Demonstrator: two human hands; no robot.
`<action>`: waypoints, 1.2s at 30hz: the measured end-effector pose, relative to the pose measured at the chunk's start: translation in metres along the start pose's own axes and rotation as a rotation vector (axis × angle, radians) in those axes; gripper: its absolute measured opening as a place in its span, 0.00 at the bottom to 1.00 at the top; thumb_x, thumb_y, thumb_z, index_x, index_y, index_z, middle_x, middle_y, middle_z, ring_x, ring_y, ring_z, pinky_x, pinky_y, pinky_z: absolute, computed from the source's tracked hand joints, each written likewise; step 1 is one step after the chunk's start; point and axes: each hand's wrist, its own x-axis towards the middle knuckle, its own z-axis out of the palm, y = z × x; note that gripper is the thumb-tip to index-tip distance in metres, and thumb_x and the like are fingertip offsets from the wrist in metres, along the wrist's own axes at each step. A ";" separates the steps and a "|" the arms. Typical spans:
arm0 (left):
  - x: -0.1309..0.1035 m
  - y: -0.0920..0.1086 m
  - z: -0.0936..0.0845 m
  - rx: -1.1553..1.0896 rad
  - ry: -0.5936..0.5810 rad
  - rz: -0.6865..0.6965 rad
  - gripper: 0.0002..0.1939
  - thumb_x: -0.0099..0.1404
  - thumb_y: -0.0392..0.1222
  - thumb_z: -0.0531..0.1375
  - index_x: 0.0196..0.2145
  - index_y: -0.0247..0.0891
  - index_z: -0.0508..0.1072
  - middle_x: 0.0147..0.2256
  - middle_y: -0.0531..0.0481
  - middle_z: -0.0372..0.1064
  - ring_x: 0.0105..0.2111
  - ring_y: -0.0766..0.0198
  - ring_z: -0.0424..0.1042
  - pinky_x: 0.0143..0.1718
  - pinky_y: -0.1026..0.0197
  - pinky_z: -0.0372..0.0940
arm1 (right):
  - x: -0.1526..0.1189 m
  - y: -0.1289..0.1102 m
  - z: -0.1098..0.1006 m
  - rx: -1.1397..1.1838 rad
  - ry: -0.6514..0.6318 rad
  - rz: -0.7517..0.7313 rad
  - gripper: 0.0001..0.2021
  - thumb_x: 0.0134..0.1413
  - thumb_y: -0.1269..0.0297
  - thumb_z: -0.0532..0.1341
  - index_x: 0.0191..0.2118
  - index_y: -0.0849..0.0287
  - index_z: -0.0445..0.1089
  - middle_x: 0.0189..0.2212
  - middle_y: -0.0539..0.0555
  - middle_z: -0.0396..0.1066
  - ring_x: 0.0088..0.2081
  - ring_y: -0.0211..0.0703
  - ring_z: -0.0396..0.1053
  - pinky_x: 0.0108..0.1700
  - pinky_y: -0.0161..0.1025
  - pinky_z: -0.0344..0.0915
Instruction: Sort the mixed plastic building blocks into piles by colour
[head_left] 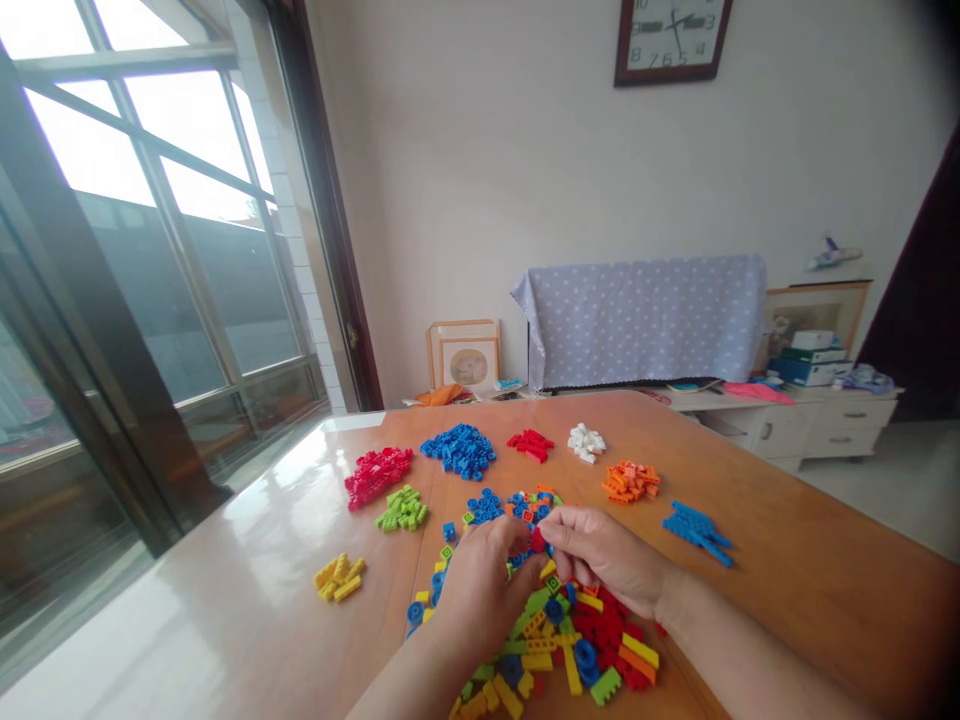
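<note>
My right hand (604, 555) reaches in from the right, its thumb and fingertips pinched at a small red toy brick (537, 540). Facing it, my left hand (487, 575) is curved, with a gap between thumb and fingers; its palm side is partly hidden. Both hands are over a mixed pile of bricks in yellow, lime green, orange and blue. In that pile lie a yellow brick (572, 665), a lime green brick (606, 686), blue round pieces (586, 657) and a heap of red bricks (600, 620). My hands and forearms cover part of it.
Sorted brick piles ring the mixed one on the wooden table (247, 610): yellow (340, 577), lime green (403, 510), pinkish red (377, 475), blue (459, 451), red (531, 444), white (586, 442) and orange (631, 482). Joined blue pieces (697, 530) lie at the right.
</note>
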 end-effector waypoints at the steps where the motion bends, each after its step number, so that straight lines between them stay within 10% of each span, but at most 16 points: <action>1: 0.000 0.000 0.000 0.002 0.002 0.002 0.05 0.65 0.45 0.60 0.37 0.43 0.70 0.37 0.50 0.74 0.39 0.58 0.71 0.39 0.60 0.61 | 0.001 0.001 0.000 -0.015 0.004 0.003 0.20 0.60 0.45 0.59 0.33 0.60 0.66 0.22 0.46 0.70 0.18 0.27 0.55 0.22 0.29 0.46; 12: 0.003 -0.003 -0.001 0.065 -0.018 0.064 0.05 0.67 0.40 0.56 0.38 0.43 0.72 0.34 0.50 0.75 0.37 0.58 0.72 0.42 0.60 0.60 | 0.004 0.003 0.004 -0.111 0.097 -0.056 0.14 0.55 0.55 0.64 0.42 0.58 0.70 0.27 0.47 0.70 0.24 0.33 0.64 0.28 0.32 0.60; 36: 0.002 -0.004 0.003 0.105 -0.017 0.134 0.04 0.63 0.35 0.57 0.35 0.41 0.71 0.32 0.50 0.73 0.34 0.61 0.71 0.44 0.58 0.59 | 0.006 0.012 0.006 -0.078 0.056 0.034 0.08 0.52 0.65 0.61 0.39 0.58 0.67 0.23 0.46 0.70 0.25 0.35 0.68 0.24 0.30 0.59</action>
